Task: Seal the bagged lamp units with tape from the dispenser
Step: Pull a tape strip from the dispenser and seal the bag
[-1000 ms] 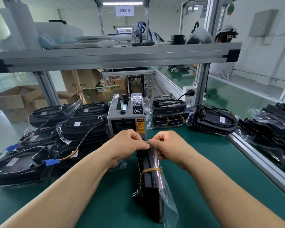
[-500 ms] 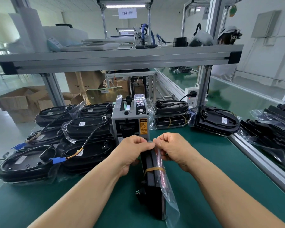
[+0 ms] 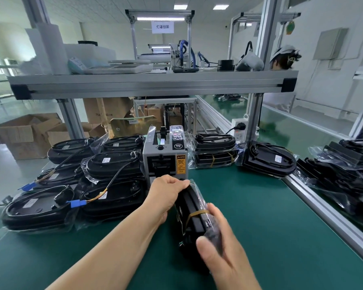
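Bench: green mat [image 3: 260,216] lay under an aluminium-framed shelf, with a factory hall behind
Lamp unit: one bagged lamp unit [image 3: 194,208] stood on edge mid-mat, its far end just beside the tape dispenser [image 3: 166,155]
Left hand: the left hand [image 3: 166,195] curled over the far top end, gripping the bag there
Right hand: the right hand [image 3: 222,248] wrapped the near end, thumb on the side face, steadying the unit
Tape: whether a strip sat on the bag could not be told
Step, as judged: closing the bag mouth at the dispenser
Doing it well: the fold probably wanted pinning flat and tight while tape was pressed across it, with the unit kept upright
Edges: dispenser front close ahead; stacked bagged units [image 3: 105,185] near the left forearm; side rail [image 3: 323,210] along the right
Open room: bare mat between the unit and the rail looked the easiest way out
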The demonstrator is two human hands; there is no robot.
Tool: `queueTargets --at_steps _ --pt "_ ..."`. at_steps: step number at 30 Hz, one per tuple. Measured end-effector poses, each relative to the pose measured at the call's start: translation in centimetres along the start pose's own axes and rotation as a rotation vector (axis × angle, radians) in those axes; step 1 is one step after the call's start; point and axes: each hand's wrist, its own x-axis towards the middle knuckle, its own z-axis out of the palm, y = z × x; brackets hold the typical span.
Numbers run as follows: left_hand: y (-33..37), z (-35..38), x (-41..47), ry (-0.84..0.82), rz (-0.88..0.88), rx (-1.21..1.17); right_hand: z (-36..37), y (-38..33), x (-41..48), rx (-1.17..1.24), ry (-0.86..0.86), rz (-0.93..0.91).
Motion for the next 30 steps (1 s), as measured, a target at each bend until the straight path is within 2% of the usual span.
queueTargets --at_steps 5,8,10,14,18,19,22,25,27,30 --pt "-0.3 -0.4 -1.3 0.122 0.101 0.054 1.4 0.8 -0.5 -0.04 0.189 -0.018" --pt "-0.7 -1.5 -2.5 0.11 0.118 0.015 1.0 1.6 -0.4 0.034 0.21 -0.004" --pt "-1.1 -2.7 -3.6 0.104 0.148 -0.017 0.3 1.8 -0.2 0.197 0.218 0.033" --pt "-3.2 -6.2 -6.9 0.231 0.206 0.183 -1.2 1.8 0.1 0.61 0.244 0.136" --pt "-4.7 -8.9 -10.4 -0.081 0.115 0.081 -1.4 1.1 0.3 0.75 0.099 0.219" --pt "-5.0 -9.5 -11.0 -0.109 0.123 0.106 -0.9 0.6 0.4 0.764 0.059 0.24" --pt "-4.9 -11.7 -11.8 -0.087 0.142 0.079 1.3 -0.2 1.5 0.689 0.034 0.313" --pt "-3.9 -14.6 -11.7 -0.009 0.105 -0.125 4.8 -1.9 3.4 0.503 -0.011 0.333" --pt "-3.1 -17.0 -10.7 0.134 0.103 -0.268 7.9 -4.0 4.6 0.37 -0.094 0.264" --pt "-1.8 -22.0 -8.0 0.368 0.144 -0.334 13.1 -7.8 6.5 0.209 -0.21 0.171"
